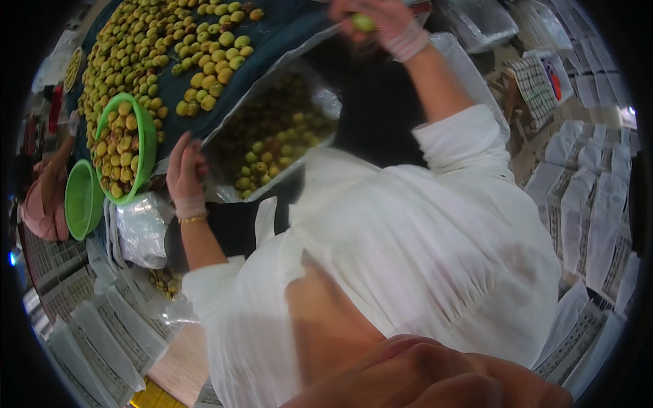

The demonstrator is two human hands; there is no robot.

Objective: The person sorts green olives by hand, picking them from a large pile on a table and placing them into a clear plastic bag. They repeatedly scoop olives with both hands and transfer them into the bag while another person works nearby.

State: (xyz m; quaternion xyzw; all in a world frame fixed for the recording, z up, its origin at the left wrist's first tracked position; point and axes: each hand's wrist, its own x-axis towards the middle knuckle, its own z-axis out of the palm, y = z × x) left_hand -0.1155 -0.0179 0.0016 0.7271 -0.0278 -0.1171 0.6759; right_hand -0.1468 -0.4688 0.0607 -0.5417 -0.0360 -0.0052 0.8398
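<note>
My right hand (380, 28), in a thin see-through glove and blurred, holds a yellow-green round fruit (363, 22) at the top of the view. At the left is my gloved left hand (186, 171), raised with slightly bent fingers and no fruit visible in it. It is near a bright green plastic basket (148, 153) heaped with yellowish, brown-spotted fruits (121, 140). Between my hands, a container with a clear plastic liner (329, 104) holds more fruits (262, 163), partly in shadow. Beyond it, many loose fruits (204, 66) lie on a dark blue-green cloth (275, 33).
A second green basket (83, 199) stands at the left, near another person (48, 199). Plastic-wrapped material (143, 229) lies below the full basket. Crates with white liners (576, 214) line the right side, near a checked cloth (533, 86) on a wooden stool (512, 97).
</note>
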